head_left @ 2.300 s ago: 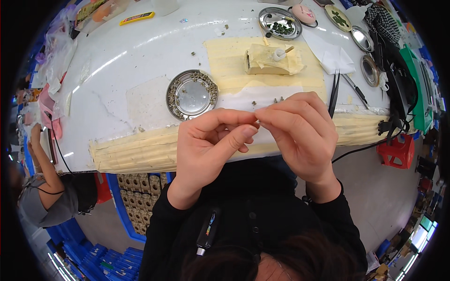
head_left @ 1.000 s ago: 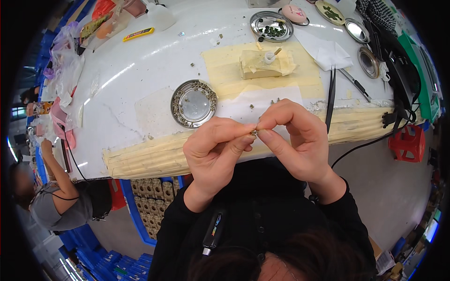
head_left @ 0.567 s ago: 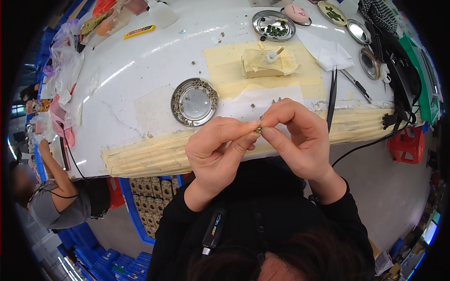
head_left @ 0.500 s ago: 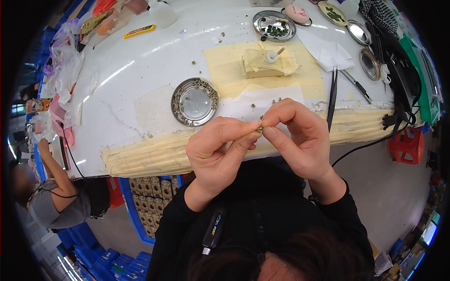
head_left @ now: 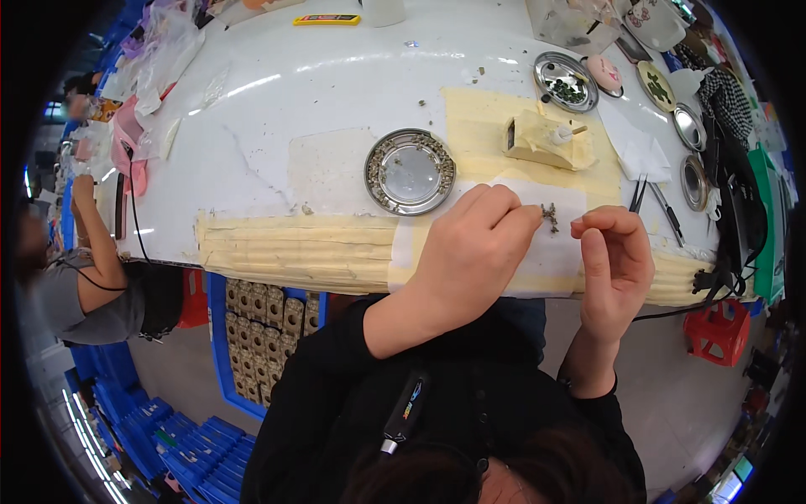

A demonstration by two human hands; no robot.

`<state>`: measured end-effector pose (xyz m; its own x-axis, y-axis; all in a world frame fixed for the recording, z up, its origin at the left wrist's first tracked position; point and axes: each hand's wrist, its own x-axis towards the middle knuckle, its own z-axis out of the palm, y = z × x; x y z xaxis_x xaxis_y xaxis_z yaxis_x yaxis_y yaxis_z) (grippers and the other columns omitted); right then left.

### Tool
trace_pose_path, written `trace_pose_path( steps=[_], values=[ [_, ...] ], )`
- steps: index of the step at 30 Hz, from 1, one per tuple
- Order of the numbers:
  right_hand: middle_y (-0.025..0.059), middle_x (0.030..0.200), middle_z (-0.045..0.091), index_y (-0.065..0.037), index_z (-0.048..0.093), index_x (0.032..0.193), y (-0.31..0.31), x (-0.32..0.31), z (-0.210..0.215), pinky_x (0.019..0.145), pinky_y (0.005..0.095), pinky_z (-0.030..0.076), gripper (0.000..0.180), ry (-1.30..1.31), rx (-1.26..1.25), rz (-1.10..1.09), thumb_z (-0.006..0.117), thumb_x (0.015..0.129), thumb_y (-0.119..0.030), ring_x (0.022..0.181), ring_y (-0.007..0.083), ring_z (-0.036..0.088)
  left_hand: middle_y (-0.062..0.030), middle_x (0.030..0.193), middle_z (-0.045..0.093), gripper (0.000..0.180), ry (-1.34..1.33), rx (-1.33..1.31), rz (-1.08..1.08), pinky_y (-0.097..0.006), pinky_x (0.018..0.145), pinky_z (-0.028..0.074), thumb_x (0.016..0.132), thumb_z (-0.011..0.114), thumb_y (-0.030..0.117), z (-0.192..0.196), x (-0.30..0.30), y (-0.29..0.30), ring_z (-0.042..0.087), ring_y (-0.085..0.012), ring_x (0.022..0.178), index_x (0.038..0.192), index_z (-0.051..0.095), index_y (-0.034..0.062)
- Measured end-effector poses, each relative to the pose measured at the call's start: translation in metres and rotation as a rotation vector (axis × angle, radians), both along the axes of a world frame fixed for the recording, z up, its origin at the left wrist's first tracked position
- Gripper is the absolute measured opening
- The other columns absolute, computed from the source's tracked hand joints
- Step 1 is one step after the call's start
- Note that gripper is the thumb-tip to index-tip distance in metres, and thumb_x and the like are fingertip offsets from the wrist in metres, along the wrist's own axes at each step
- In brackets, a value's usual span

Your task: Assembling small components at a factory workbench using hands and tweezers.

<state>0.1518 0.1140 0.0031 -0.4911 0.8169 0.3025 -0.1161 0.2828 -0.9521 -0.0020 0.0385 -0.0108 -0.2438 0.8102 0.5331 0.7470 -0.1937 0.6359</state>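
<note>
My left hand [head_left: 474, 248] is over the white paper [head_left: 550, 265], its fingers pinched together beside a small cluster of tiny greyish metal parts [head_left: 549, 217]. Whatever it pinches, if anything, is hidden. To the right of that cluster my right hand [head_left: 620, 265] is raised, fingers curled and thumb apart, with nothing visible between them. A round steel dish [head_left: 411, 176] with many similar tiny parts along its inner edge lies left of my left hand. Behind the hands is a tape-wrapped block [head_left: 533, 147] bearing a small white cup with a stick.
Tweezers [head_left: 639, 195] and a dark pen-like tool [head_left: 669, 216] lie to the right. Farther back are a dish of dark green pieces [head_left: 564, 84] and a yellow box-shaped strip [head_left: 327, 19]. A co-worker [head_left: 92, 286] sits at the left. A blue crate [head_left: 220, 336] stands below the table edge.
My hands have come apart from their shared pinch on a tiny metal part. The left is now by the cluster on the paper; the right is farther right. The view has shifted.
</note>
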Motion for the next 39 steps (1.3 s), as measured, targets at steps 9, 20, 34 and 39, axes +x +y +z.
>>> trace_pose_path(
  steps=[9,20,34,39],
  values=[
    [0.0076,0.093,0.060,0.005,0.058,0.101,0.002,0.006,-0.004,0.082,0.0265,0.045,0.010,-0.027,-0.017,-0.032,0.058,0.091,0.002,0.086,0.0142,0.058,-0.0073,0.075,0.059,0.012,0.055,-0.050,0.335,-0.031,0.058,0.044,0.077,0.073,0.000,0.013,-0.064,-0.025,0.056,-0.0192,0.066,0.089,0.071,0.0017],
    [0.0094,0.088,0.063,0.004,0.061,0.095,-0.009,-0.005,-0.001,0.076,0.0266,0.046,0.009,-0.045,0.042,-0.001,0.063,0.086,0.005,0.081,0.0150,0.059,-0.0055,0.081,0.066,0.007,-0.092,-0.154,0.293,-0.025,0.057,0.044,0.083,0.070,0.000,0.020,-0.078,-0.029,0.058,-0.0114,0.067,0.089,0.069,-0.0004],
    [0.0050,0.080,0.062,-0.004,0.071,0.094,-0.014,-0.046,0.014,0.060,0.0303,0.046,0.030,-0.069,0.623,0.042,0.077,0.066,0.005,0.069,0.0204,0.059,-0.0097,0.085,0.070,0.018,-1.377,-0.097,-0.344,-0.022,0.062,0.053,0.084,0.072,-0.001,0.014,-0.041,-0.041,0.067,-0.0125,0.074,0.097,0.060,0.0005],
    [0.0054,0.080,0.061,-0.004,0.069,0.090,-0.013,-0.044,0.013,0.059,0.0309,0.046,0.024,-0.087,0.626,0.027,0.076,0.068,0.005,0.069,0.0215,0.058,-0.0099,0.085,0.070,0.017,-1.378,-0.118,-0.337,-0.022,0.062,0.053,0.085,0.071,-0.001,0.013,-0.037,-0.040,0.067,-0.0121,0.074,0.097,0.059,0.0000]
  ],
)
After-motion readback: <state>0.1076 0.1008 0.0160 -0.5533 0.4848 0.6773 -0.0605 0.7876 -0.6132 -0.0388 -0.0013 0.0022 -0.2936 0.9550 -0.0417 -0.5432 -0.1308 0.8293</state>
